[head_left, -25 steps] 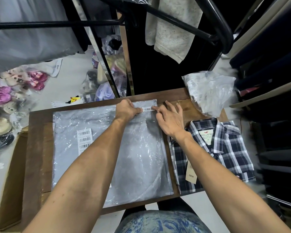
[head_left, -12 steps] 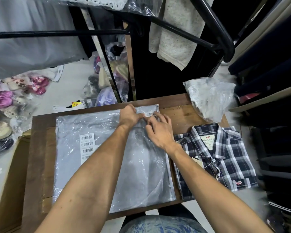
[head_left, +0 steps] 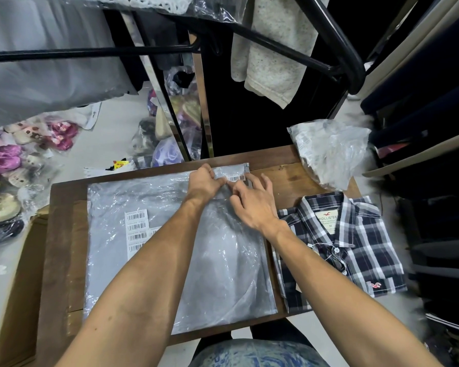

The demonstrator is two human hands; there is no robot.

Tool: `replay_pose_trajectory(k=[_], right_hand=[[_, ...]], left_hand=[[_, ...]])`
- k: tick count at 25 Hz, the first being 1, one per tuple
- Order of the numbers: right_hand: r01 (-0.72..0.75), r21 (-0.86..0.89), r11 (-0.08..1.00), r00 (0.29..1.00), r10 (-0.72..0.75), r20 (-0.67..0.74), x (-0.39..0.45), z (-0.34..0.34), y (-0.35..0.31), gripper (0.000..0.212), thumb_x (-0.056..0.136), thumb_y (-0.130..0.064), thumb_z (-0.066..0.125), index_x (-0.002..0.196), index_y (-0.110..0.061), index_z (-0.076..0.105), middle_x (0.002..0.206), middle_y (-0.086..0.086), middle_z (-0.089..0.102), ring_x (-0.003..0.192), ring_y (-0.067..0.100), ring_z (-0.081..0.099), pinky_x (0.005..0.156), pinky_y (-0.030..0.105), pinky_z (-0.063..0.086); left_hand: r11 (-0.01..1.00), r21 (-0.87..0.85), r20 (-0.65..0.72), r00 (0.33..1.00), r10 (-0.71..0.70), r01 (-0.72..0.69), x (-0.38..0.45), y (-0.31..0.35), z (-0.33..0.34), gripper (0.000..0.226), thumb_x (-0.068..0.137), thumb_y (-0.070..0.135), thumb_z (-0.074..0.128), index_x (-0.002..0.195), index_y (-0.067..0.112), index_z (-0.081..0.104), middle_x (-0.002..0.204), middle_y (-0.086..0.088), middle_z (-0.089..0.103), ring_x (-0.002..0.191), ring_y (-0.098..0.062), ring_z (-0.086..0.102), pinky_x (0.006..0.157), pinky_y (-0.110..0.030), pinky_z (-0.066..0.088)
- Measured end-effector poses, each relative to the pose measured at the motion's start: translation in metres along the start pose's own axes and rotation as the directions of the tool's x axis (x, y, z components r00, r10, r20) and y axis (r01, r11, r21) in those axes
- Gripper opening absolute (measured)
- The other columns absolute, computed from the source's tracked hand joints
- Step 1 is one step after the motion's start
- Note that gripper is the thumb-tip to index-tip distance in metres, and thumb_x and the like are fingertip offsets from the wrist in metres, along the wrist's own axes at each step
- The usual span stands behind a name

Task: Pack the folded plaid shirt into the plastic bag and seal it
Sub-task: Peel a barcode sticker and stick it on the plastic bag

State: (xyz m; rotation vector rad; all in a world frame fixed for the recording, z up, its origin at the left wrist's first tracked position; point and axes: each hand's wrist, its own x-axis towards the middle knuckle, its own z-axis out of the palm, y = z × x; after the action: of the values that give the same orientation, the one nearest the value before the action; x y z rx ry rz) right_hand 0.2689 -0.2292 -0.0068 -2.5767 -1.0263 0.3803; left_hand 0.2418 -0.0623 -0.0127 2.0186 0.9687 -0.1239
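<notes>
A large clear plastic bag (head_left: 149,197) with grey cloth inside lies flat on the wooden table (head_left: 284,176). Its top flap carries a small barcode sticker (head_left: 235,177). My left hand (head_left: 204,184) pinches that flap just left of the sticker. My right hand (head_left: 252,205) pinches the flap under the sticker with thumb and forefinger, its other fingers spread. The folded plaid shirt (head_left: 355,247), navy and white with a neck label, lies to the right of the bag at the table's right edge, untouched.
A crumpled heap of clear bags (head_left: 329,152) sits at the table's far right corner. A cardboard box (head_left: 19,287) stands to the left, bagged shoes (head_left: 8,160) cover the floor beyond. A black rack bar (head_left: 329,35) hangs overhead, dark shelves of clothes at right.
My right hand has slid left from lying flat on the bag's top edge to pinching the flap beside my left hand. The left hand stayed at the flap.
</notes>
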Motion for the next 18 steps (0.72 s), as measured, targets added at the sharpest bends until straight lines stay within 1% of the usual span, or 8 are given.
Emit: replay_pose_trajectory(k=[4,6,7,9,11,13,15,18], right_hand=[[-0.02,-0.014,1.0,1.0,0.02,0.008,0.0,-0.003,0.009,0.025,0.091,-0.043,0.022,0.086,-0.028,0.042,0.106,-0.001,0.077,0.144,0.024,0.038,0.122,0.051,0.007],[-0.031,-0.021,0.999,0.999,0.031,0.009,-0.002,-0.004,0.016,0.025,0.092,-0.044,0.022,0.086,-0.03,0.041,0.109,-0.003,0.077,0.145,0.024,0.037,0.122,0.05,0.006],[-0.036,-0.022,0.999,0.999,0.037,0.006,-0.002,-0.005,0.019,0.026,0.092,-0.044,0.022,0.087,-0.03,0.043,0.107,-0.004,0.078,0.145,0.024,0.036,0.122,0.05,0.006],[-0.048,-0.02,0.999,0.999,0.047,-0.009,-0.004,-0.009,0.023,0.031,0.092,-0.044,0.022,0.088,-0.028,0.049,0.103,-0.002,0.077,0.146,0.024,0.038,0.122,0.049,0.007],[-0.069,-0.007,0.998,0.997,0.069,-0.027,-0.005,-0.014,0.028,0.028,0.094,-0.041,0.026,0.089,-0.029,0.05,0.103,0.0,0.076,0.145,0.024,0.039,0.123,0.05,0.009],[-0.08,0.003,0.997,0.996,0.08,-0.026,-0.008,-0.016,0.034,0.023,0.095,-0.04,0.028,0.091,-0.031,0.049,0.106,0.001,0.076,0.145,0.023,0.04,0.122,0.049,0.009],[-0.072,-0.008,0.997,0.997,0.072,-0.019,-0.01,-0.017,0.038,0.02,0.094,-0.04,0.028,0.091,-0.033,0.046,0.107,-0.001,0.076,0.145,0.023,0.04,0.122,0.048,0.008],[-0.075,0.012,0.997,0.995,0.075,-0.067,-0.006,-0.019,0.035,0.028,0.093,-0.038,0.031,0.091,-0.026,0.056,0.096,0.001,0.073,0.136,0.025,0.047,0.12,0.047,0.013]], left_hand=[[1.0,0.013,0.009,1.0,0.004,-0.004,-0.001,0.001,-0.002,0.035,0.086,0.027,0.079,0.08,0.016,0.046,0.067,0.004,0.051,0.058,-0.011,0.044,0.05,-0.019,0.033],[1.0,-0.013,0.007,1.0,0.004,-0.004,-0.001,0.0,-0.002,0.037,0.086,0.025,0.08,0.078,0.017,0.045,0.067,0.003,0.053,0.057,-0.013,0.05,0.048,-0.014,0.035],[1.0,-0.028,0.007,1.0,-0.002,0.003,0.0,0.0,-0.002,0.038,0.085,0.025,0.08,0.076,0.018,0.044,0.069,0.001,0.057,0.061,-0.018,0.059,0.051,-0.015,0.041],[0.998,-0.051,0.01,1.0,-0.029,0.029,0.0,0.001,-0.001,0.041,0.082,0.025,0.083,0.074,0.02,0.043,0.073,-0.004,0.064,0.077,-0.029,0.073,0.066,-0.03,0.056],[0.998,-0.052,0.015,0.999,-0.041,0.042,0.0,0.002,0.0,0.042,0.082,0.025,0.084,0.073,0.02,0.043,0.075,-0.005,0.066,0.082,-0.03,0.075,0.071,-0.036,0.057],[0.998,-0.047,0.018,0.999,-0.047,0.048,-0.001,0.004,-0.001,0.041,0.083,0.025,0.083,0.074,0.02,0.043,0.076,-0.004,0.065,0.072,-0.023,0.072,0.061,-0.028,0.053],[0.998,-0.04,0.02,0.999,-0.04,0.041,-0.002,0.004,-0.002,0.041,0.084,0.024,0.082,0.074,0.02,0.042,0.074,-0.001,0.061,0.059,-0.012,0.059,0.052,-0.019,0.041],[0.998,-0.033,0.027,0.999,-0.044,0.045,-0.001,0.003,-0.002,0.04,0.085,0.024,0.081,0.074,0.019,0.043,0.07,0.003,0.056,0.057,-0.01,0.052,0.049,-0.016,0.037]])
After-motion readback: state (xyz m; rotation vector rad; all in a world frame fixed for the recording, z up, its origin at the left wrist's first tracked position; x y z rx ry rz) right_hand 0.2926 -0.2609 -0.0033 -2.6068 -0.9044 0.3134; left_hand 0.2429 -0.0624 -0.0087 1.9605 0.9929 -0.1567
